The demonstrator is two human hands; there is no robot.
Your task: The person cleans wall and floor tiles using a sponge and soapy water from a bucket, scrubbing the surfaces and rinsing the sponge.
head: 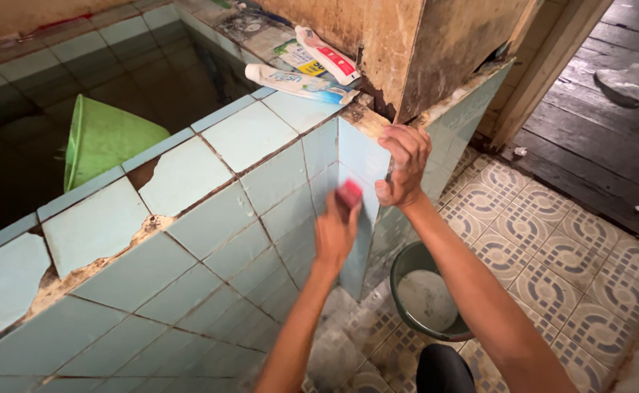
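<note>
My left hand point(336, 231) presses a small red sponge point(349, 193) against the outer face of a light blue tiled basin wall point(210, 247), close to its corner. My right hand point(402, 166) grips that corner edge just below the chipped top ledge, fingers curled round it. Both arms reach up from the bottom of the view. The sponge is partly hidden behind my left fingers.
A green plastic dipper point(101, 138) floats in the dark water of the basin. Toothpaste tubes point(301, 84) lie on the ledge by a stained wall. A dark green bucket point(425, 295) holding cloudy water stands on the patterned floor tiles point(552, 276). A doorway opens at right.
</note>
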